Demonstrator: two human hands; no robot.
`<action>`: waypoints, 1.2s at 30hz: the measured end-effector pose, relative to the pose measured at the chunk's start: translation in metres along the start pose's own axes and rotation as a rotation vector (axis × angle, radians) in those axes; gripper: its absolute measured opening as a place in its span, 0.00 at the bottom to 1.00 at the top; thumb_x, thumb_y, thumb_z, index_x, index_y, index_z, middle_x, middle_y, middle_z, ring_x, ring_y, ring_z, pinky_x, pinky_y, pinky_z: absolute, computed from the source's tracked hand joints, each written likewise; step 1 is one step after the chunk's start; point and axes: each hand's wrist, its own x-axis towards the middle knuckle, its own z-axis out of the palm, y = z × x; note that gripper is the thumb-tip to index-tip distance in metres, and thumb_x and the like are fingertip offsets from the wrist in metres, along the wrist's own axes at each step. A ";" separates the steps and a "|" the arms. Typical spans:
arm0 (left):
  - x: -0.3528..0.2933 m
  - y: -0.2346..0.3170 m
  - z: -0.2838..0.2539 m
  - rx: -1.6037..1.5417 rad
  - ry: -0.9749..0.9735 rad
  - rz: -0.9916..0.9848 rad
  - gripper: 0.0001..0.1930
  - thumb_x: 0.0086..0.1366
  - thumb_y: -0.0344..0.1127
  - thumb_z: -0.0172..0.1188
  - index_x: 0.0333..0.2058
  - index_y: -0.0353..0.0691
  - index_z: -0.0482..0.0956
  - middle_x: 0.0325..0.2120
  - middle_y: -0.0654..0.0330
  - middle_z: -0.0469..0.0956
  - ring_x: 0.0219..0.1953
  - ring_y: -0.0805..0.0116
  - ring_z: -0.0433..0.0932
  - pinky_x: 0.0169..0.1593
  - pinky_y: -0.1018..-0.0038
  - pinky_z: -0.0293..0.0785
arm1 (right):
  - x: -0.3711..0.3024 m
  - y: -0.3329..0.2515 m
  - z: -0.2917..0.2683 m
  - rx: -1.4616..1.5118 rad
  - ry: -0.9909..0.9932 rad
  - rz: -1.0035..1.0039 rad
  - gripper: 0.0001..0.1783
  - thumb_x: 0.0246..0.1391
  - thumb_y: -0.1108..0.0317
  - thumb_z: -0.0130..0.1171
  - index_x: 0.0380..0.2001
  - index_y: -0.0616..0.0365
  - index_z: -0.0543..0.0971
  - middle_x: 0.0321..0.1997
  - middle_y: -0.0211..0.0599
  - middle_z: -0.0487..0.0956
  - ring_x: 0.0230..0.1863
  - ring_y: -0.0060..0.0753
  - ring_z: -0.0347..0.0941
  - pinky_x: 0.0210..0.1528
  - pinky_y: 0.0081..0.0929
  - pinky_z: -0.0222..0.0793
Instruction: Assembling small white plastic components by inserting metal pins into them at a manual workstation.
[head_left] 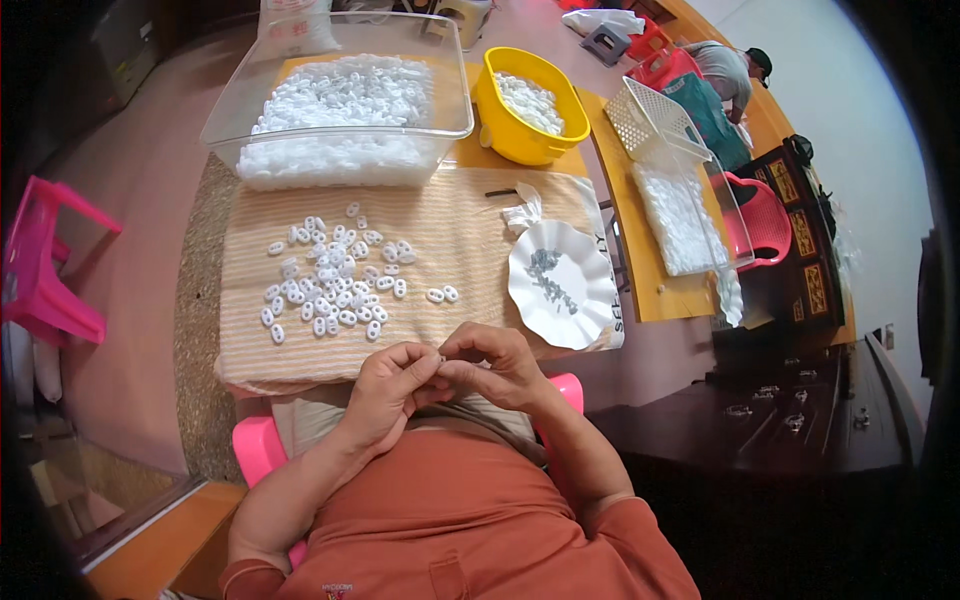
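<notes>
My left hand and my right hand meet just off the front edge of the cloth-covered table. Thumbs and fingers of both are pinched together; whatever sits between the fingertips is too small and hidden to name. Beyond my left hand, a loose heap of white oval plastic pieces, each with two holes, is spread over the striped cloth. Two such pieces lie apart, nearer my hands. To the right stands a white plate with a wavy rim, with small grey bits on it.
A large clear bin full of white pieces stands at the back, beside a yellow basin of them. A dark thin tool lies by the plate. Another table carries more bins. A person bends at the far right.
</notes>
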 end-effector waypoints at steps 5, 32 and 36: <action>0.001 0.000 -0.003 -0.004 0.026 -0.002 0.06 0.65 0.31 0.56 0.37 0.35 0.74 0.32 0.58 0.79 0.34 0.72 0.79 0.38 0.75 0.81 | -0.010 -0.009 -0.020 -0.333 0.149 -0.122 0.08 0.47 0.80 0.63 0.32 0.64 0.77 0.29 0.34 0.76 0.29 0.20 0.71 0.30 0.17 0.65; 0.000 -0.002 -0.003 0.050 0.069 0.043 0.03 0.63 0.29 0.58 0.34 0.38 0.73 0.30 0.57 0.79 0.31 0.73 0.80 0.36 0.76 0.81 | -0.022 0.003 -0.108 -1.231 0.321 0.097 0.05 0.46 0.72 0.59 0.28 0.61 0.77 0.28 0.46 0.78 0.33 0.51 0.75 0.36 0.41 0.70; 0.001 -0.001 -0.004 0.044 0.079 0.048 0.03 0.63 0.28 0.58 0.34 0.37 0.73 0.31 0.57 0.79 0.31 0.73 0.80 0.36 0.76 0.81 | -0.018 -0.008 -0.101 -1.188 0.249 0.148 0.05 0.48 0.72 0.56 0.27 0.62 0.77 0.29 0.49 0.78 0.34 0.54 0.75 0.37 0.42 0.70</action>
